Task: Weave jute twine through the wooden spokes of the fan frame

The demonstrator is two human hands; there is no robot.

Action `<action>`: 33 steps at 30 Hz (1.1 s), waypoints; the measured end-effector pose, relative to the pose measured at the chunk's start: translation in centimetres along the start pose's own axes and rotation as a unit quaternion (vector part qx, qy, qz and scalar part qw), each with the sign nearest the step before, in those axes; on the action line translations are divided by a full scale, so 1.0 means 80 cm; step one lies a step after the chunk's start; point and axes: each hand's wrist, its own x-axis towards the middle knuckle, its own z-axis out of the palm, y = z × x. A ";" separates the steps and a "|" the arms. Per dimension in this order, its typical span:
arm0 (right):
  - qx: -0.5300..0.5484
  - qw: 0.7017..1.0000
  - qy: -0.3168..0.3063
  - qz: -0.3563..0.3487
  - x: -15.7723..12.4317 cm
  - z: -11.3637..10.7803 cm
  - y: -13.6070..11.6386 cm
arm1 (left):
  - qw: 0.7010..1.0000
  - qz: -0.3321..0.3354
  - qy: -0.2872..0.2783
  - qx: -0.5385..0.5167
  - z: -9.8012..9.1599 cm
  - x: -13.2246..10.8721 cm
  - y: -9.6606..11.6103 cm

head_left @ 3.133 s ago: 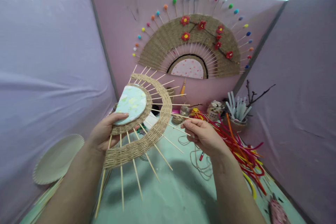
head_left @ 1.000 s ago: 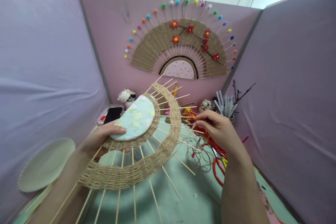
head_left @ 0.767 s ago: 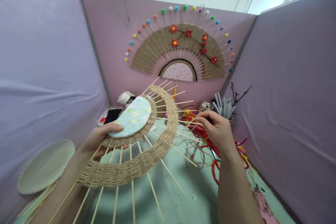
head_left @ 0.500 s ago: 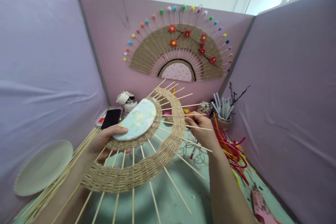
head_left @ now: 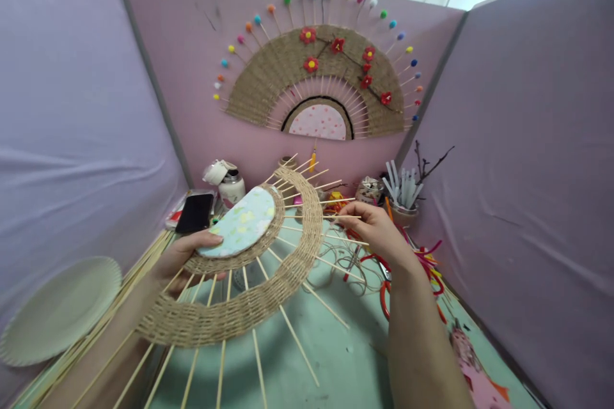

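My left hand [head_left: 185, 255] grips a half-round woven fan [head_left: 268, 297] by its centre, thumb on top and fingers underneath. That centre is a pale blue flowered half-disc [head_left: 244, 220] with a twine border. Thin wooden sticks [head_left: 300, 345] fan out from it through a curved band of woven brown twine. At the fan's right side, my right hand [head_left: 367, 227] is closed in a pinch beside the stick ends, on what looks like a thin strand of twine. The fingertips partly hide it. Loose twine [head_left: 336, 265] lies in loops below.
A finished fan [head_left: 268, 77] with red flowers and pompoms hangs on the pink back panel. Red-handled scissors [head_left: 385, 299] lie by my right forearm. Jars, a phone [head_left: 195, 213], a pot of glue sticks [head_left: 405, 188] and a white plate [head_left: 62, 310] stand around the edges.
My view has tilted down and shifted right. My right hand has moved slightly away from the woven band, and the scissors have come into sight. My left hand keeps its hold on the fan.
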 end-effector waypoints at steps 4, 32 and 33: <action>-0.005 1.000 0.028 0.008 -0.002 -0.006 -0.002 | 1.000 -0.004 0.021 0.005 -0.005 0.005 -0.002; 0.231 0.971 0.014 0.060 -0.004 -0.025 0.024 | 0.981 -0.022 -0.189 0.041 -0.042 0.038 -0.036; 0.251 0.966 0.015 0.064 -0.002 -0.020 0.024 | 0.980 -0.024 -0.193 0.035 -0.040 0.038 -0.038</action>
